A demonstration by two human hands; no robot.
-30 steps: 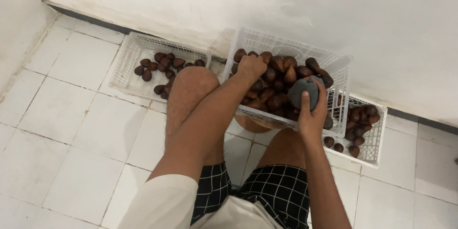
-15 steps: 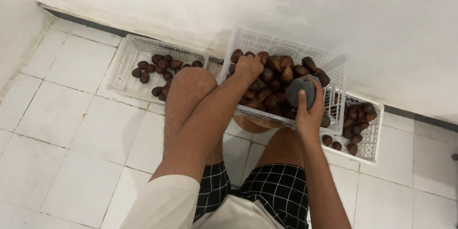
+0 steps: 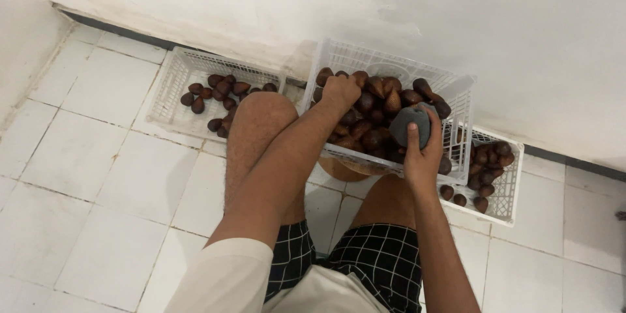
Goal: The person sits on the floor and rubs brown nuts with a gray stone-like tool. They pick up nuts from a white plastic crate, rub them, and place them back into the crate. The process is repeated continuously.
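Your left hand (image 3: 339,89) is curled w/ grip buried among brown scaly fruits (image 3: 372,117) in the raised white plastic mesh basket (image 3: 391,65); can't tell if pinching one. Your right hand (image 3: 420,153) has grip pressed round a grey rounded stone (image 3: 409,124) at basket's front edge. Two more white baskets (image 3: 182,91) w/ fruit sit on the tiled floor (image 3: 98,176), one each side.

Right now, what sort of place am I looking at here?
Likely a home or back-room floor used for sorting fruit: white floor tiles, a plain white wall, and white plastic baskets of brown scaly fruit.

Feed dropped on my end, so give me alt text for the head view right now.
A seated person's left hand digs into brown scaly fruits in a raised white crate, while the right hand holds a grey round object. Two flat white baskets of fruit flank it on tiled floor.
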